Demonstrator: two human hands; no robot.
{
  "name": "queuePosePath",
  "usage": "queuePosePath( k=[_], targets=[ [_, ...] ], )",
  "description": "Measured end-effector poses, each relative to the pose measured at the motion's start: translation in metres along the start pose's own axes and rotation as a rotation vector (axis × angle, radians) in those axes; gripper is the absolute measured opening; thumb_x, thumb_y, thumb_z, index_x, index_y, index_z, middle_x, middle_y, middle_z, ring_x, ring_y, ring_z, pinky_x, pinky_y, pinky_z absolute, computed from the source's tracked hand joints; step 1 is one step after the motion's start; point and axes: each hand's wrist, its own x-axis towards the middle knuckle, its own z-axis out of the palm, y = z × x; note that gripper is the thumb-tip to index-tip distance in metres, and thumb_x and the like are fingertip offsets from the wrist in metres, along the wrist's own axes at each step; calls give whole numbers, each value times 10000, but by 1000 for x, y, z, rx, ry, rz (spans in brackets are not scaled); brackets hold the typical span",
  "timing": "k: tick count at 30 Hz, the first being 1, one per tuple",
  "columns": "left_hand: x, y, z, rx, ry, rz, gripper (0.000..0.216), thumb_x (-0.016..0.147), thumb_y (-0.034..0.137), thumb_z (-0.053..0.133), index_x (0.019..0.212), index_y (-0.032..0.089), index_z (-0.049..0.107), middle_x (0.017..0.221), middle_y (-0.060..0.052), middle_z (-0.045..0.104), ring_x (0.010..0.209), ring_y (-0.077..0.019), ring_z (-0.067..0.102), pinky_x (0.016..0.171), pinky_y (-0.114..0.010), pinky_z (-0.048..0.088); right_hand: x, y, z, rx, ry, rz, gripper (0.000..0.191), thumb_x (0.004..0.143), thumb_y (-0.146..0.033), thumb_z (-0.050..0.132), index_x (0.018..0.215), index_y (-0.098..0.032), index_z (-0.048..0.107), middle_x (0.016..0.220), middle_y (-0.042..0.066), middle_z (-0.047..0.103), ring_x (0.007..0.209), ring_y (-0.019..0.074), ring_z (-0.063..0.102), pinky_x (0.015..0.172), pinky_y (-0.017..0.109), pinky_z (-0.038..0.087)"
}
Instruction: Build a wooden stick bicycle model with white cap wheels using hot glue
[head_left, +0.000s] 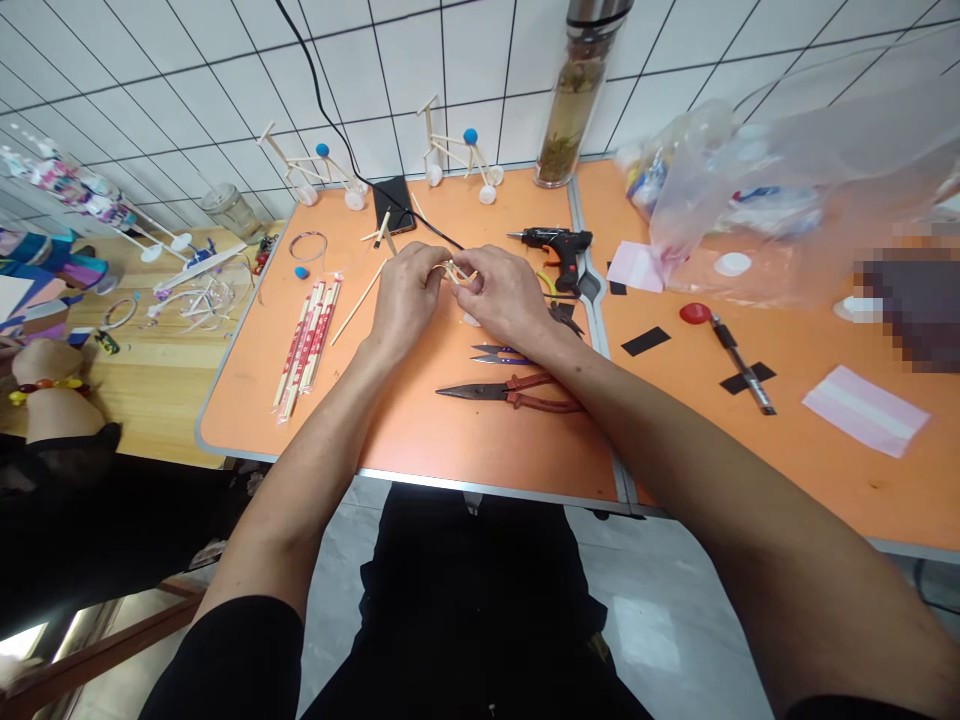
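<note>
My left hand [407,298] and my right hand [504,297] meet over the orange table [420,440], both pinched on a small piece made of thin wooden sticks [457,272] held between the fingertips. Just below my right hand lie small blue-handled snips [501,354] and red-handled pliers [514,393]. A black glue gun [556,246] rests just beyond my right hand. Wrapped chopstick packs [306,346] and a loose wooden stick [358,302] lie to the left of my left hand.
Two stick bicycle models [315,172] [457,152] stand at the back by the tiled wall, near a phone [394,203] with a black cable. A glass bottle [574,105], a plastic bag [787,200], black tape pieces [646,341], a red-tipped tool [731,358]. Another person's hand [49,385] at the left.
</note>
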Motion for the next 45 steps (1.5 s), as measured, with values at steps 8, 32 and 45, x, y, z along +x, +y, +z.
queuePosePath(
  k=[8, 32, 45],
  targets=[
    [2, -5, 0, 32, 1, 35, 221, 954, 170, 659, 972, 300, 836, 1064, -77, 813, 1097, -298, 710, 1093, -453, 532, -1, -2, 0, 34, -1, 24, 288, 994, -156, 704, 1243, -250, 813, 1291, 96, 846, 1124, 330, 775, 967, 440, 554],
    [11, -8, -9, -93, -56, -59, 244, 920, 110, 764, 916, 345, 827, 1041, -76, 797, 1244, -357, 689, 1205, -522, 480, 9, 34, -32, 93, 138, 80, 310, 1071, -229, 656, 1320, -223, 840, 1245, 113, 865, 1097, 341, 826, 1079, 550, 646],
    [11, 6, -13, 189, -76, -34, 232, 974, 168, 665, 981, 341, 821, 1067, -69, 837, 1208, -328, 766, 1144, -522, 574, 8, 33, -17, 176, 126, -35, 322, 936, -179, 727, 1221, -254, 857, 1165, 34, 896, 1002, 291, 840, 1049, 481, 669]
  ],
)
